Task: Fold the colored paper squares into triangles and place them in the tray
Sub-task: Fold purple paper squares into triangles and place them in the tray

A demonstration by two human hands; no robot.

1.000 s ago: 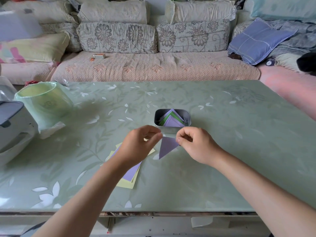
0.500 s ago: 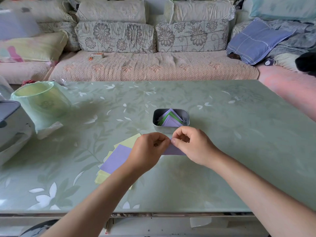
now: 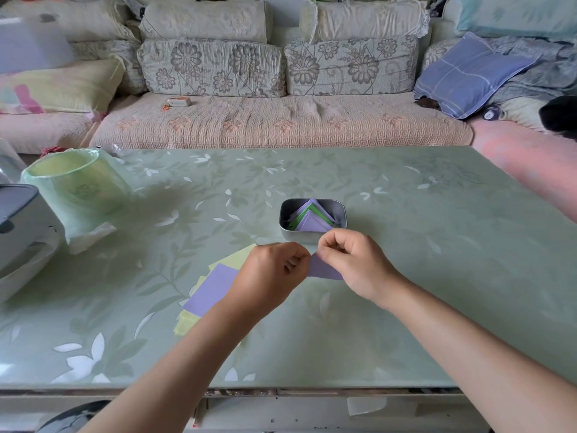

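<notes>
Left hand [image 3: 274, 270] and right hand [image 3: 352, 264] pinch one lilac paper piece [image 3: 323, 270] just near of the small grey metal tray [image 3: 283, 218], several purple and green folded triangles [image 3: 312, 218] already inside; flat purple and yellow squares [image 3: 215, 285] left of the hands remain unfolded.

Both hands, left hand [image 3: 273, 270] and right hand [image 3: 352, 260], pinch purple paper [image 3: 323, 270].

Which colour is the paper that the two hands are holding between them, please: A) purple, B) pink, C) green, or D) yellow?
A: the paper pinched between the left hand and the right hand, just in front of the tray, is purple.
</notes>
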